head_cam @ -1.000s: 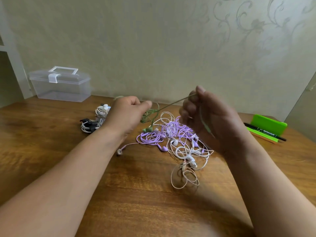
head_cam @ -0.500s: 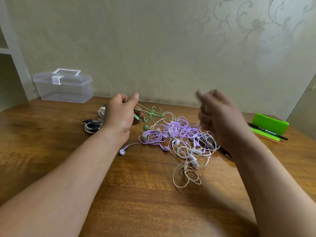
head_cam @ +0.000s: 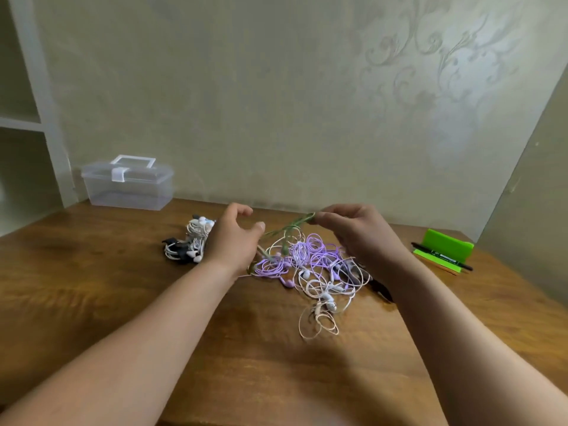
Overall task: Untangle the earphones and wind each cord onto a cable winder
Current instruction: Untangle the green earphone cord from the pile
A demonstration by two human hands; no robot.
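- The right hand (head_cam: 353,238) is raised above the tangle, and its fingertips (head_cam: 318,217) pinch the upper end of a green earphone cord (head_cam: 289,226).
- The green cord slopes down to the left from that pinch. It passes just under the thumb of the left hand (head_cam: 233,241) and runs on towards the wooden worktop (head_cam: 92,287) beside the left wrist.
- The left hand hovers over the worktop with its fingers loosely curved and its thumb stretched towards the cord. I cannot tell whether it is gripping the cord or only touching it.
- Below and between the two hands lies the tangle. Coiled purple earphones (head_cam: 307,255) are on the far side, and white earphones (head_cam: 325,298) are looped through them, trailing towards the viewer.
- A bundle of white and black earphones (head_cam: 192,241) lies on the worktop just left of the left hand, apart from the tangle.
- A small black object (head_cam: 381,290) shows at the edge of the right forearm. What it is cannot be made out.
- A clear plastic box (head_cam: 129,189) with a white handle and latch sits at the back left, against the wall.
- A bright green stand (head_cam: 447,245) is at the far right, with a black marker pen (head_cam: 442,260) lying in front of it.
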